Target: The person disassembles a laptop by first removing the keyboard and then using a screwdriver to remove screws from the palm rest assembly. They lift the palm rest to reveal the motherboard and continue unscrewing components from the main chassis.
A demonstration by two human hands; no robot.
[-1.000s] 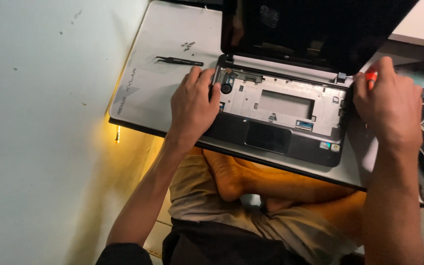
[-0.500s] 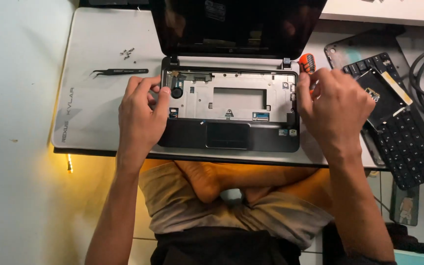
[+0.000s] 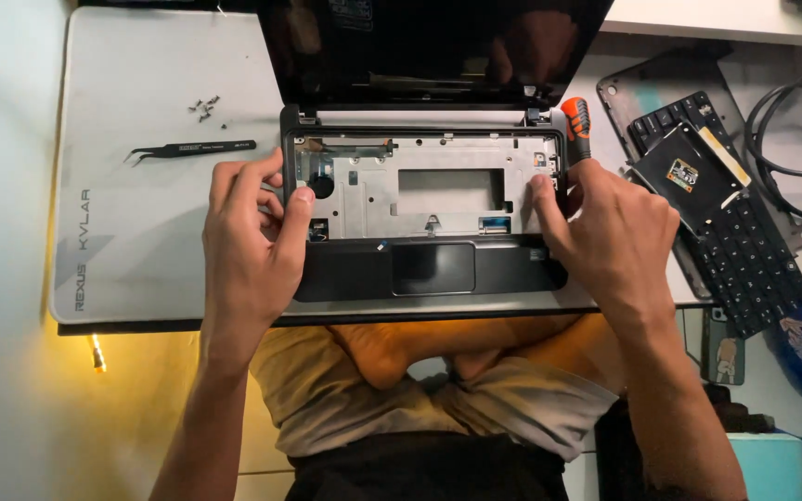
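A small black laptop (image 3: 429,269) lies open on a grey mat (image 3: 132,232), its keyboard taken out so the bare metal tray (image 3: 373,190) shows. My left hand (image 3: 248,237) grips the left edge of the laptop's top frame, thumb on the inner rim and fingers outside. My right hand (image 3: 610,232) rests on the frame's right edge with a fingertip inside the rim. It also holds an orange-and-black screwdriver (image 3: 575,121), whose handle sticks up by the right hinge. The dark screen (image 3: 429,46) stands tilted back.
Black tweezers (image 3: 192,148) and several tiny screws (image 3: 204,107) lie on the mat to the left. At the right are the removed keyboard (image 3: 744,250), a flat black part (image 3: 689,176) lying on it, and a black cable (image 3: 782,139). My crossed legs are below the desk edge.
My view has swung left, so the laptop sits centred. My left thumb has hooked onto the frame's left rim. My right hand has come down from the hinge onto the right edge.
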